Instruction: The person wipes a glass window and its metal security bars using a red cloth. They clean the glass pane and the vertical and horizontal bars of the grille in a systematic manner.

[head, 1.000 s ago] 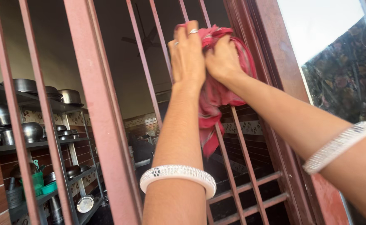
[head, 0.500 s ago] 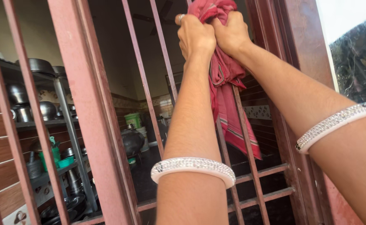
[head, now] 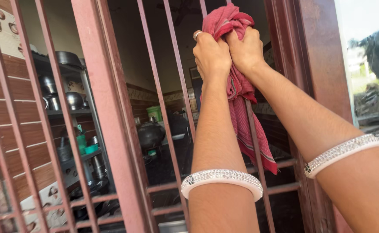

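Both hands were raised high against a reddish-brown metal window grille point(head: 112, 112). The left hand point(head: 211, 54), with a ring on one finger, was clenched tight around a bunched red cloth point(head: 237, 86), and the right hand point(head: 246, 49) was clamped on the same bundle just beside it, the knuckles of the two touching. The cloth was wrapped around one of the thin vertical bars point(head: 254, 142) near the right side of the grille; its upper part bulged above the fists, and a long tail with pale stripes hung down along the bar, ending above the lower crossbars. Each forearm carried a white, stone-studded bangle: one on the left point(head: 222, 179), one on the right point(head: 345, 149).

Through the bars a dim kitchen showed. A metal rack point(head: 88, 129) at the left held steel pots and bowls, with a green container on a lower shelf. Farther back stood a dark round pot point(head: 150, 134) and a green bucket point(head: 155, 113). To the right of the frame lay a reflective glass pane point(head: 366, 64).
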